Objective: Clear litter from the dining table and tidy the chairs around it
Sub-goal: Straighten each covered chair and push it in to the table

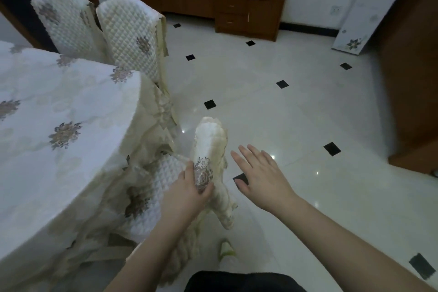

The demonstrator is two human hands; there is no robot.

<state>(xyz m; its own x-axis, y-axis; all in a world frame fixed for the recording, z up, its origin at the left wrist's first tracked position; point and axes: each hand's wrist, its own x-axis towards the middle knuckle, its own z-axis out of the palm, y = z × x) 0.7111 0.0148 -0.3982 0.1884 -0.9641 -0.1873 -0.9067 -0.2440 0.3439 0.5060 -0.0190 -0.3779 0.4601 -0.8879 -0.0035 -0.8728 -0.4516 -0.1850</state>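
A dining table [59, 106] under a white flowered cloth fills the left side. Right below me stands a chair with a quilted cream cover; its backrest [209, 140] points away from me. My left hand [189, 192] grips the near top of that backrest, thumb on one side and fingers on the other. My right hand [258, 175] hovers to the right of the backrest, fingers straight and spread, touching nothing. The chair's seat [151, 187] lies partly under the hanging tablecloth. No litter shows on the visible part of the table.
Two more covered chairs [128, 35] stand tucked at the table's far side. A wooden cabinet [248, 9] sits against the back wall, and a wooden unit [412, 78] on the right. White tiled floor [284, 102] spreads between them. My foot [226, 248] is below the chair.
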